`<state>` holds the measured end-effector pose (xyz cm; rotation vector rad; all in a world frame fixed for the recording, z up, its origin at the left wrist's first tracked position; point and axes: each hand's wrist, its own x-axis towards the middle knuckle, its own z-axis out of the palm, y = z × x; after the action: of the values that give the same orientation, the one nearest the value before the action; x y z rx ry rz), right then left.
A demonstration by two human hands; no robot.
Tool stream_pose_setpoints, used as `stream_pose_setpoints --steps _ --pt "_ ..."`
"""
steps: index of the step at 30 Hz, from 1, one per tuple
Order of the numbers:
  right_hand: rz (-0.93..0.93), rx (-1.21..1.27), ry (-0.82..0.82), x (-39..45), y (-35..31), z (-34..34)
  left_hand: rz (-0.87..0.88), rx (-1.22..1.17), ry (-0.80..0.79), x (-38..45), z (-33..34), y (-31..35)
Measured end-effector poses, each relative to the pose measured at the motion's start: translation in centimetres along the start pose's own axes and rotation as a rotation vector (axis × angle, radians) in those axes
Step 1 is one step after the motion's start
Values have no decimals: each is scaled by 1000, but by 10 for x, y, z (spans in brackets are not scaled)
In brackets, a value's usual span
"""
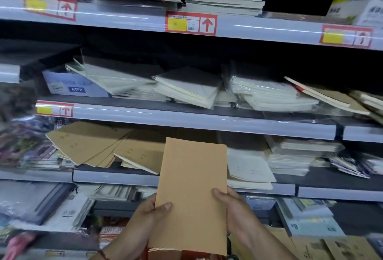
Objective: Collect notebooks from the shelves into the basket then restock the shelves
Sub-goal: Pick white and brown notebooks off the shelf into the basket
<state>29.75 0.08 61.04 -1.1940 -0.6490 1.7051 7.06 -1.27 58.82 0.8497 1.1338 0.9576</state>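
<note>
Head camera faces the shelves (186,112) closely, angled slightly down over both hands.

Bare forearms, no sleeves visible; thin dark-red beaded bracelet (103,255) on left wrist; short nails.

Both hands hold a brown notebook (191,193) upright: the left hand (145,214) grips its left edge, the right hand (232,203) its right edge. Just above the hands, behind the notebook, brown notebooks (91,143) lie fanned on a shelf (116,177).
</note>
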Motion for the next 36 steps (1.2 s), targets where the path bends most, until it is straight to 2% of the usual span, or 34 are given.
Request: stream_pose_setpoints --steps 8,11,14,17,19,22,25,27,28,32,35,36 --pt "-1 -133 34 9 18 -9 64 29 34 21 7 12" --pt "-9 -171 68 15 14 -9 125 127 87 30 15 17" --pt "19 -168 124 24 5 -7 280 425 128 36 20 22" --pt "55 -149 136 40 -1 -12 531 1093 107 44 10 21" --pt "59 -157 142 45 -7 -14 632 1375 -19 50 6 19" --pt "83 -169 144 50 -12 -16 757 1598 -182 53 10 21" --pt "112 -234 130 57 -16 -18 835 1640 -267 69 9 20" --pt "36 -406 123 57 -18 -18 856 1621 -298 78 9 19" --pt "-38 -591 122 56 -19 -18 888 1616 -300 82 9 17" --pt "-420 -1528 109 46 -19 -16 934 1645 -285 93 17 17" --pt "-567 -1795 -76 64 -3 -22 887 1687 -248 109 21 15" --pt "-588 -1876 -78 76 3 -25 851 1725 -235 116 21 13"
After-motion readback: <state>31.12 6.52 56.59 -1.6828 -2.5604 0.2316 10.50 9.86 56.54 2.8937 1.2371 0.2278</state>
